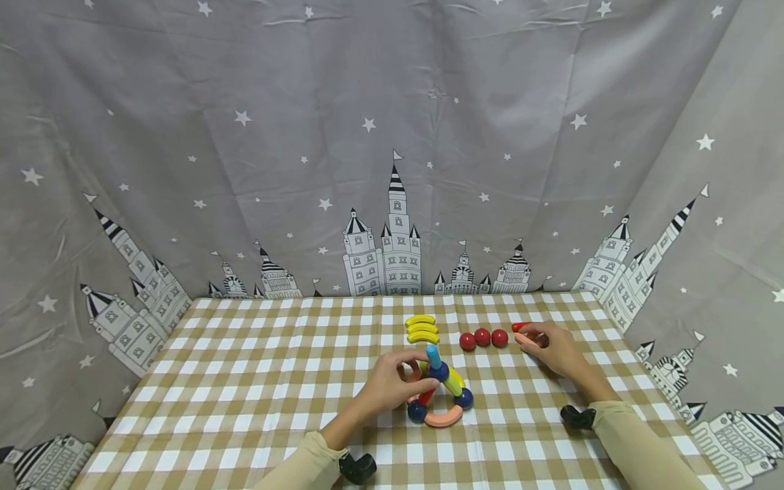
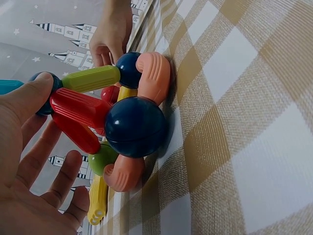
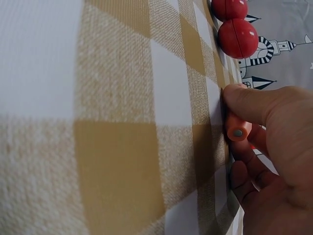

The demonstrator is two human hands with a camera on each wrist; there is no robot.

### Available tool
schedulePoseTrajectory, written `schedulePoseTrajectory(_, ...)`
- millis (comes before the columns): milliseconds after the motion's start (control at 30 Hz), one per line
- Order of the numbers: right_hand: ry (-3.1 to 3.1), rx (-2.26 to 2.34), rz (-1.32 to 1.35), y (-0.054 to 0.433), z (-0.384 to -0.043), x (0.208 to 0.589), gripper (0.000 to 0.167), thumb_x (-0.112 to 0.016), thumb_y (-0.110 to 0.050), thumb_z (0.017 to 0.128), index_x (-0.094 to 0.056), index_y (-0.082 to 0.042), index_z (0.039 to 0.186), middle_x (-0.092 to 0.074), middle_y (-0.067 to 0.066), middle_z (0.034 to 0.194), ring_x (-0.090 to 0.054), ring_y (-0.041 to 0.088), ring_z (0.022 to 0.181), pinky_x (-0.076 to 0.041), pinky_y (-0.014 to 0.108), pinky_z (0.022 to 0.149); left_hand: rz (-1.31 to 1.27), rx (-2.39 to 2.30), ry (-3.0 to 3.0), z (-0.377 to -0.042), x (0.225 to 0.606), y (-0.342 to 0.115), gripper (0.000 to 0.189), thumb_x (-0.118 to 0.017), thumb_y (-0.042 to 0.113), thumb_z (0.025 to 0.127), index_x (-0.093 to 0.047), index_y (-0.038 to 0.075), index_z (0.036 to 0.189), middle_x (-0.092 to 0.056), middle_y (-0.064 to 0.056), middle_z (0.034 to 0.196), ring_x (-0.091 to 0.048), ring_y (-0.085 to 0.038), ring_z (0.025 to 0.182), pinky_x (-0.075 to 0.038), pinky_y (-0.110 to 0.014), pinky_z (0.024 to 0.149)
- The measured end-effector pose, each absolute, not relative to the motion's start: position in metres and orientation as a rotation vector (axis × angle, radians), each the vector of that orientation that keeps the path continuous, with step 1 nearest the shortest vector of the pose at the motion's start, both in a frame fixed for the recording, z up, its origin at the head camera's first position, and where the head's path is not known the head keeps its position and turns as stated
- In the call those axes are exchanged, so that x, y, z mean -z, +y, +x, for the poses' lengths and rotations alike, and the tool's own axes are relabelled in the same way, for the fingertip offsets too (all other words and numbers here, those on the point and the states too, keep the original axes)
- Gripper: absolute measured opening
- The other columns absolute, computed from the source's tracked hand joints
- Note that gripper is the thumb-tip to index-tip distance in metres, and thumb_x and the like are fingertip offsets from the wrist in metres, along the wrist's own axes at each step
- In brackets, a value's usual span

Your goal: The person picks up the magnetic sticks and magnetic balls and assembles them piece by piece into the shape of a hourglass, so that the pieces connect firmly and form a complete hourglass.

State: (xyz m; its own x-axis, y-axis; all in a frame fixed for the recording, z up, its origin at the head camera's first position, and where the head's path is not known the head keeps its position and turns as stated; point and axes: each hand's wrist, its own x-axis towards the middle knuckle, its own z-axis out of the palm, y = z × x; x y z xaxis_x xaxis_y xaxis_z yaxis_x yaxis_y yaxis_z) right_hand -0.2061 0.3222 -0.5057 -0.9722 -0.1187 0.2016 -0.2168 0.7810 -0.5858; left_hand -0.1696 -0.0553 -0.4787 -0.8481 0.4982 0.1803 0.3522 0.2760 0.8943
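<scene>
Fingers (image 3: 253, 169) pinch 1 rod (image 3: 236, 124) near 3 balls (image 1: 482, 337).

a curtained-off spot, home or studio unclear: grey drapes (image 1: 465, 64) with printed castles (image 1: 398, 235) and stars (image 1: 369, 124) hang round three sides of a table (image 1: 245, 381) under checked cloth (image 1: 520, 442).

Frame (image 1: 453, 386) on cloth (image 1: 245, 381), rods (image 1: 422, 327) behind it, balls (image 1: 482, 337) right of rods
</scene>
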Motion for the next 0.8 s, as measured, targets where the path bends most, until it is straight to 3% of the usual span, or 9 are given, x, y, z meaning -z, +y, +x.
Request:
schedulePoseTrajectory(267,-2.813,-0.933,0.275,0.319,-0.204,0.502,0.023,-0.079,-0.014,0.091,-0.076,-0.007,0.112,-0.068,0.008,0.096,-0.059,0.017,0.079,-0.047,0.033,0.068,0.811,-1.619,2.407,-0.170,0.479,-0.055,0.026,-0.083,0.029,0.089,-0.076,0.024,0.114,-0.071,0.001,0.096,-0.064,-0.032,0.085,-0.050,-0.028,0.068)
schedulePoseTrajectory(600,-2.783,-0.898,0.365,0.322,-0.194,0.493,0.011,-0.075,-0.019,0.096,-0.075,-0.010,0.103,-0.070,0.005,0.094,-0.061,0.014,0.077,-0.050,0.032,0.067,0.788,-1.605,2.404,-0.169,0.478,-0.056,0.027,-0.082,0.029,0.089,-0.076,0.023,0.115,-0.072,-0.007,0.098,-0.064,-0.029,0.083,-0.050,-0.028,0.068)
schedulePoseTrajectory(800,-2.759,-0.939,0.415,0.322,-0.186,0.481,0.013,-0.072,-0.017,0.098,-0.074,-0.008,0.106,-0.073,0.005,0.098,-0.066,0.018,0.080,-0.052,0.030,0.066,0.802,-1.603,2.413,-0.169,0.478,-0.055,0.026,-0.083,0.029,0.089,-0.076,0.023,0.114,-0.072,-0.002,0.097,-0.064,-0.029,0.083,-0.049,-0.027,0.067)
